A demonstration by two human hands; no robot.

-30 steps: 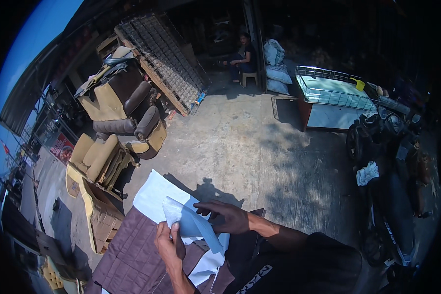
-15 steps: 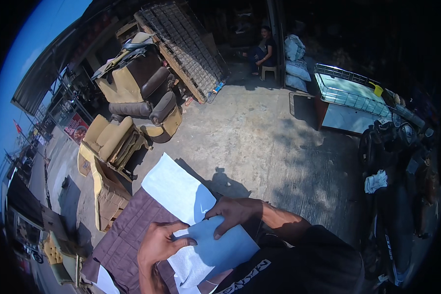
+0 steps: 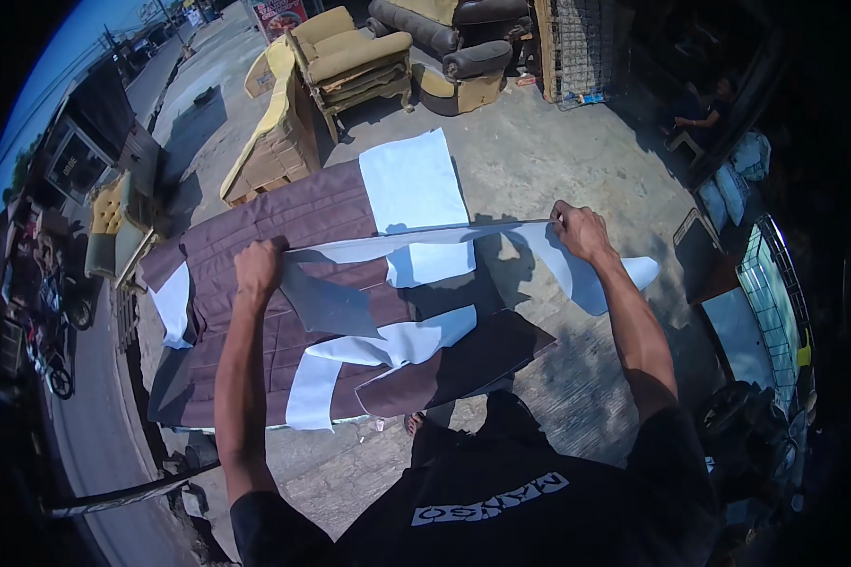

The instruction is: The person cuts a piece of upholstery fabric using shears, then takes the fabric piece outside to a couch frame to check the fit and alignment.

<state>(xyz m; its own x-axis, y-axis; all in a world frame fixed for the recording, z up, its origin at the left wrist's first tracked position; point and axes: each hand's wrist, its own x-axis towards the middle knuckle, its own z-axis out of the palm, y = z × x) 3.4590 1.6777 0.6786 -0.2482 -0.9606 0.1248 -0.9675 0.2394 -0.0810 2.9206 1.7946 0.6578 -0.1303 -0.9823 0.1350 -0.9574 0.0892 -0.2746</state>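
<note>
A pale white-grey cloth piece (image 3: 350, 249) is stretched almost level between my hands, its loose flaps hanging at both ends. My left hand (image 3: 258, 266) is closed on its left end, above a brown quilted cover (image 3: 303, 210). At the other end, my right hand (image 3: 582, 232) pinches the top edge over the concrete. Beneath the cloth, a white rectangular piece (image 3: 411, 180) lies across the cover's far right part. Nearer me are a creased white strip (image 3: 310, 392) and a dark brown piece (image 3: 468, 367). Another white scrap (image 3: 172, 307) rests at the cover's left edge.
Beyond the cover stand a worn yellow armchair (image 3: 355, 55) and a torn dark sofa (image 3: 477, 61). A tufted chair (image 3: 109, 213) is at the left, by the road. On the right are a seated person (image 3: 714, 115) and a wire-railed case (image 3: 768, 312).
My hands have moved apart, and the cloth that was bunched between them is now spread out. The view has shifted, showing more of the brown cover and the pieces on it.
</note>
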